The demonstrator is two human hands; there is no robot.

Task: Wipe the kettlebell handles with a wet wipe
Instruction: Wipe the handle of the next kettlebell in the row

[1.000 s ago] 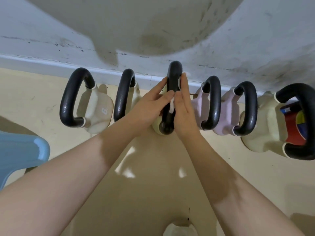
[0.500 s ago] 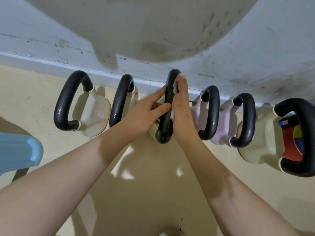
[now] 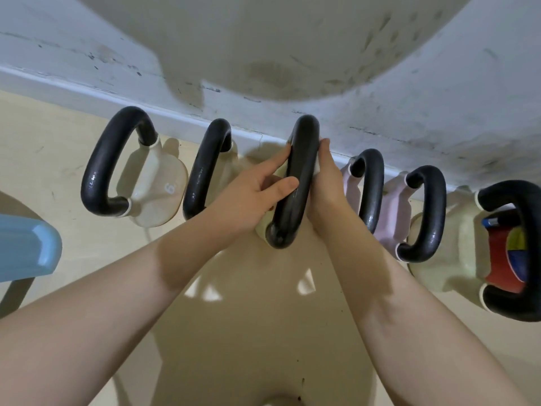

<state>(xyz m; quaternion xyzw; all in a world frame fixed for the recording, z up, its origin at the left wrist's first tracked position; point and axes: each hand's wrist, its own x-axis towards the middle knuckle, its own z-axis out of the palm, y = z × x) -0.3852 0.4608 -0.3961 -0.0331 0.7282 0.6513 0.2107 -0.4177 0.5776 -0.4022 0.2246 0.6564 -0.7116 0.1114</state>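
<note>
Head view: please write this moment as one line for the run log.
step: wiping third handle | left hand: steadying handle | right hand: pressing wet wipe on handle | kettlebells: in row by wall

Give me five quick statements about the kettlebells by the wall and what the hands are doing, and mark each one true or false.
1. Six black-handled kettlebells stand in a row along the white wall. True.
2. Both hands are on the third black kettlebell handle from the left. True.
3. The white wet wipe is under the left hand. False: it shows under the right hand.
4. The cream kettlebell marked 6 is at the far right. False: far left.
5. The two pale pink kettlebells stand right of the hands. True.
</note>
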